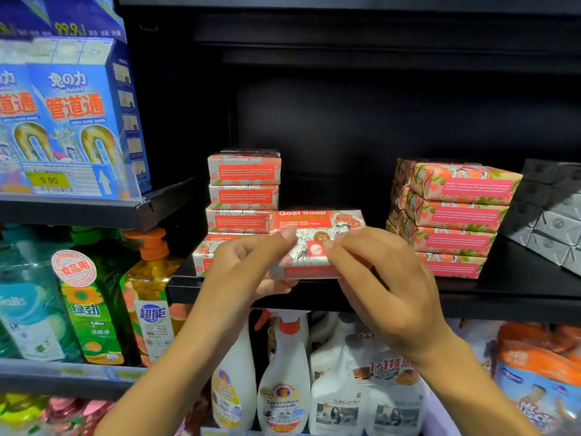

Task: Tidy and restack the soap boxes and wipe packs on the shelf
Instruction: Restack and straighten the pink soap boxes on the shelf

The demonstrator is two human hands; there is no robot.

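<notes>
I hold one Goat Soap box (314, 237), orange and white, just above the front edge of the black shelf (518, 297). My left hand (248, 269) grips its left end, thumb on top and fingers underneath. My right hand (377, 278) pinches its right end. Behind it on the left stands a stack of orange soap boxes (244, 190), with one more box (204, 256) lying at the bottom in front. To the right is a slanted stack of pink soap boxes (456, 215).
Grey boxes (553, 212) are piled at the far right of the shelf. Blue drain-cleaner boxes (78, 114) fill the upper left shelf. Detergent bottles (91, 309) and white spray bottles (286, 372) stand on the shelf below.
</notes>
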